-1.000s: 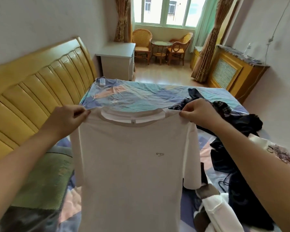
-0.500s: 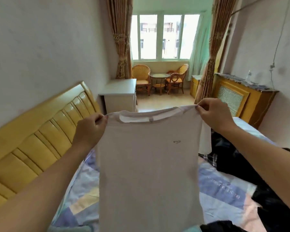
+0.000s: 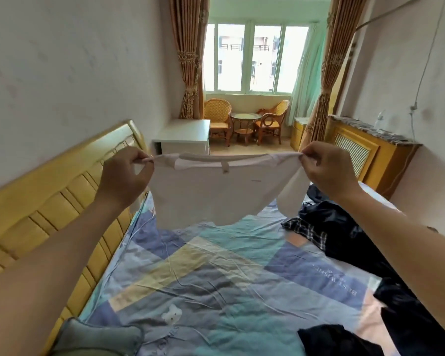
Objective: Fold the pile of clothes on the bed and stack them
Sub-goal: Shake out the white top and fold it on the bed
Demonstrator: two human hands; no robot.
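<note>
Head view: white T-shirt (image 3: 216,194) held in the air above the bed (image 3: 216,278), at 12 o'clock. Left hand (image 3: 125,176) and right hand (image 3: 326,173) each pinch a shoulder seam. Fabric appears light and limp; shoulders suit holding. Dark clothes pile (image 3: 350,232) at 3 o'clock.

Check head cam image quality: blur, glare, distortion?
Head view: window overexposed, backlighting the room; white T-shirt soft with motion blur at its lower hem; wide-angle bending curves the headboard and walls; left hand and right hand fairly sharp.
</note>
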